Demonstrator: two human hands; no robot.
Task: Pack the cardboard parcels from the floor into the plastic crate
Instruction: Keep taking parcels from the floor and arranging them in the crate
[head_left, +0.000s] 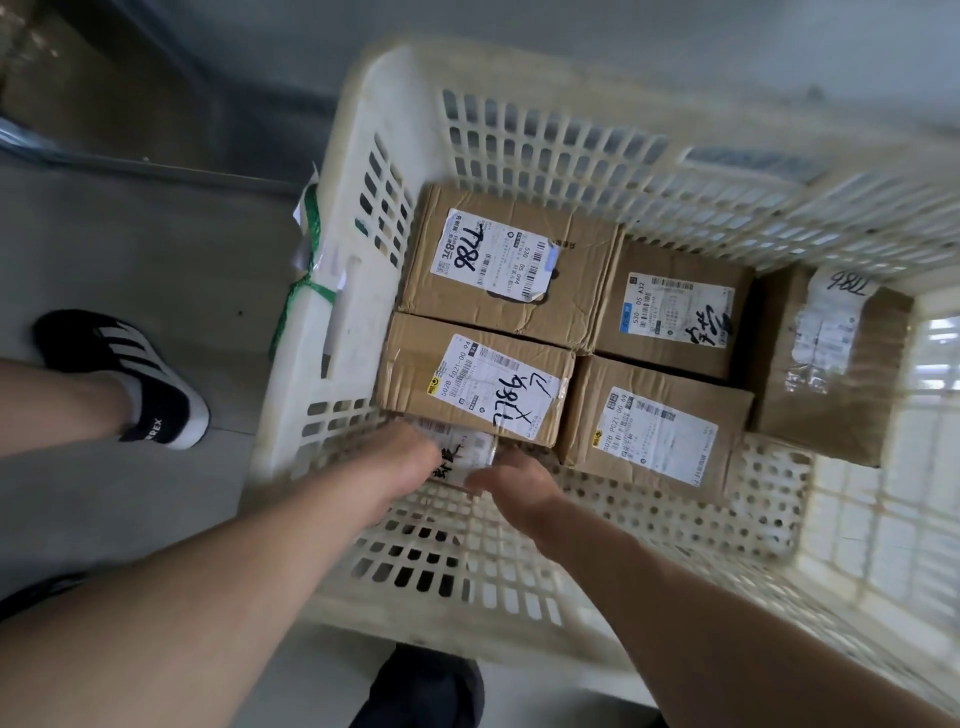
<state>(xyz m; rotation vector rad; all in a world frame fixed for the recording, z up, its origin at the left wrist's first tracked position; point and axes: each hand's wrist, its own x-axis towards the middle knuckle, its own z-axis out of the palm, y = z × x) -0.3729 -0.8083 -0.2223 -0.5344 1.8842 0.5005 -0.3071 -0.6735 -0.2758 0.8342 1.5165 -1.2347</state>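
A white slotted plastic crate (363, 156) stands on the floor and holds several brown cardboard parcels with white labels, among them one marked 7786 (509, 260) at the back left and one (472, 384) in front of it. Both my arms reach down into the crate's near left corner. My left hand (405, 452) and my right hand (514, 483) hold a small labelled parcel (465, 454) between them, low against the front of the near-left box. Most of this parcel is hidden by my hands.
My left foot in a black-and-white shoe (130, 374) stands on the grey floor left of the crate. A white bundle tied with green string (306, 280) leans on the crate's left wall. Bare perforated crate floor (753, 499) shows at the near right.
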